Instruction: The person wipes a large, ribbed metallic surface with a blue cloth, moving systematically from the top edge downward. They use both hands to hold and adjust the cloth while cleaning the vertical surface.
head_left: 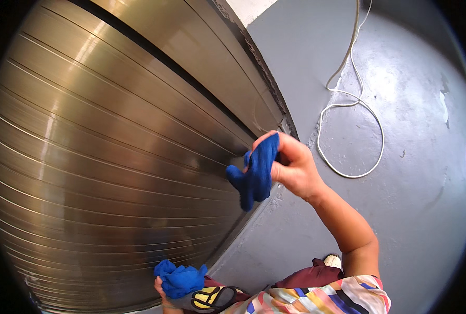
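View: head camera, looking down on both bare hands beside a large brushed-metal surface (86,183) with long parallel grooves and a bronze sheen, the landmark for every place below.
Right hand: bare right hand (297,170) by the right edge of the metal surface, thumb and fingers clamped together on a cloth.
Right-hand cloth: crumpled deep-blue soft cloth (262,167) with rounded, finger-like lobes, hanging from the right hand in front of the metal surface's right edge; whether it touches the metal cannot be told.
Left hand: bare left hand (161,291) near the metal surface's lower right part, fingers against a second cloth, which hides most of it; whether they are closed on it cannot be told.
Left-hand cloth: bunched bright-blue soft cloth (183,281) at the left hand, over the metal surface's lower right part.
Dark gap: straight black slot (175,76) running slantwise across the metal surface's upper part.
Floor: smooth grey painted floor (416,209), right of the metal surface.
Cable: thin white looped cable (383,136) on the floor, well right of the metal surface.
Clothing: multicoloured patterned top (317,302) and dark-red trousers (303,276), below and right of the metal surface.
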`<state>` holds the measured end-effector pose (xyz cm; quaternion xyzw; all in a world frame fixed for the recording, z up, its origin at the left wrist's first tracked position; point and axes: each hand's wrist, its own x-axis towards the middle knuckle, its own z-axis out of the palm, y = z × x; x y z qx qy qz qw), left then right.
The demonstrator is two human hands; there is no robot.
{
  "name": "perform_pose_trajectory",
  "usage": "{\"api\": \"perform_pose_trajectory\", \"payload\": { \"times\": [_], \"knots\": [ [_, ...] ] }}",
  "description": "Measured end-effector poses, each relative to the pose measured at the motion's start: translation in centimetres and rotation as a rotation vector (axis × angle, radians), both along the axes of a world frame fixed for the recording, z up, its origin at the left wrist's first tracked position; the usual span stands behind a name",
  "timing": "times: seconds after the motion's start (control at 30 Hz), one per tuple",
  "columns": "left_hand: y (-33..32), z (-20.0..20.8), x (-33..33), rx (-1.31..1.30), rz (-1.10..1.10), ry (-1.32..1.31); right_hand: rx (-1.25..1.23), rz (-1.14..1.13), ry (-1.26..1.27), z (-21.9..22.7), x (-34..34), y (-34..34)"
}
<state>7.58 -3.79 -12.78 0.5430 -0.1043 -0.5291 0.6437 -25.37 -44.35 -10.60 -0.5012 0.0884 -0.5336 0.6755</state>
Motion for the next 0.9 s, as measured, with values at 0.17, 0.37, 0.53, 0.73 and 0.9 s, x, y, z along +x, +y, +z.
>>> {"api": "perform_pose_trajectory", "payload": {
  "times": [0.17, 0.37, 0.53, 0.73, 0.9],
  "knots": [
    [1.0, -2.0, 1.3, -0.007, 0.052, -0.128, 0.002, -0.279, 0.349, -1.6, 3.3, -0.7],
    [0.2, -1.9, 1.3, 0.016, -0.011, -0.028, -0.368, -0.783, 0.364, 0.4, 6.6, -1.8],
    [-1.1, -1.0, -0.1, 0.01, -0.029, -0.038, -0.677, -0.925, 0.579, -0.9, 7.3, -2.4],
    [-1.5, -0.9, 0.3, 0.01, -0.068, 0.045, -0.755, -0.953, 0.499, 0.5, 6.9, -3.0],
    [-1.9, -0.2, -0.2, 0.038, -0.044, 0.07, -0.772, -0.876, 0.526, 5.5, 7.2, -2.8]
  ]
}}
